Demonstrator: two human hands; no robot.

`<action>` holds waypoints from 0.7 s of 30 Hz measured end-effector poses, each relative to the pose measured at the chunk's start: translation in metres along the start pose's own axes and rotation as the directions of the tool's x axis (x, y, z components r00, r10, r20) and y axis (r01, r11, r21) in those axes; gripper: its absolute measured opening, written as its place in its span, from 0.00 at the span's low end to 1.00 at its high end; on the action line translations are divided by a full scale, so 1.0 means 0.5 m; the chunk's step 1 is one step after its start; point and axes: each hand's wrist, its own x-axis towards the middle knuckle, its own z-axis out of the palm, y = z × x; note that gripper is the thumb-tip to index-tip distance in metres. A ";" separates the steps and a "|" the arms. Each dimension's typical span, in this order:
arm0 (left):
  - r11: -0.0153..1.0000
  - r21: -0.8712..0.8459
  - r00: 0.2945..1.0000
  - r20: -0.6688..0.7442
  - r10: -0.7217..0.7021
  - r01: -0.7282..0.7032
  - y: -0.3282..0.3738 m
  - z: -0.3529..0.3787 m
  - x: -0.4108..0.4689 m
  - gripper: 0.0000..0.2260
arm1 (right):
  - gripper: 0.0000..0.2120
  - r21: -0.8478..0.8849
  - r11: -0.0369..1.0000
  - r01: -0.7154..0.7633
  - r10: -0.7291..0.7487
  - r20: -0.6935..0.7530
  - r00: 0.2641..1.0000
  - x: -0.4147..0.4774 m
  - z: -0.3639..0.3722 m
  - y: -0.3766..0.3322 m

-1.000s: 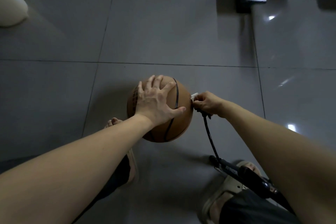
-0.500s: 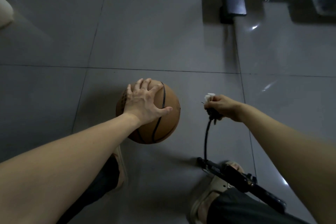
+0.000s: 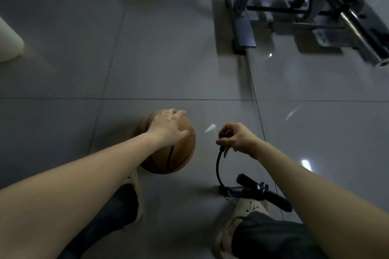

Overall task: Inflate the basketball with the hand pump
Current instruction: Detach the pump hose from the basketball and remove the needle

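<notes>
An orange basketball point(image 3: 179, 153) rests on the grey tiled floor. My left hand point(image 3: 167, 127) lies on top of it, fingers spread over the ball. My right hand point(image 3: 236, 137) is to the right of the ball and apart from it, pinched on the end of the pump's black hose point(image 3: 217, 167). A thin needle with a small white piece point(image 3: 210, 128) sticks out of that end toward the ball, a short gap away from it. The black hand pump point(image 3: 263, 193) lies on the floor by my right foot.
A dark metal frame of exercise equipment point(image 3: 294, 10) stands at the far right. A white rounded object point(image 3: 8, 44) sits at the left edge. My two sandalled feet point(image 3: 242, 218) are near the ball and pump.
My right hand has pulled the hose end and needle away from the ball's right side. The ball and my left hand stayed in place while the view tilted up.
</notes>
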 end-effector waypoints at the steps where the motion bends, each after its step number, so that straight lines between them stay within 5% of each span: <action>1: 0.990 -0.141 1.000 0.023 0.020 -0.017 0.020 -0.014 -0.014 0.30 | 0.10 -0.007 1.000 0.007 -0.007 -0.005 1.000 -0.009 0.006 -0.002; 6: 0.896 -0.439 0.967 0.194 0.165 -0.065 0.104 -0.034 -0.083 0.23 | 0.12 -0.016 0.999 0.047 -0.047 -0.017 0.999 -0.058 0.035 -0.016; 9: 0.895 -0.441 0.958 0.279 0.069 0.064 0.133 -0.046 -0.099 0.13 | 0.12 -0.013 0.997 0.077 -0.078 -0.016 0.997 -0.078 0.048 -0.024; 16: 0.940 -0.340 0.959 0.250 0.135 -0.043 0.126 -0.018 -0.128 0.04 | 0.12 -0.113 0.984 0.140 -0.140 0.006 0.990 -0.107 0.070 -0.011; 21: 0.910 -0.413 0.971 0.196 0.134 -0.042 0.123 -0.002 -0.127 0.06 | 0.18 0.179 0.981 -0.072 0.034 0.208 0.978 -0.117 0.045 0.017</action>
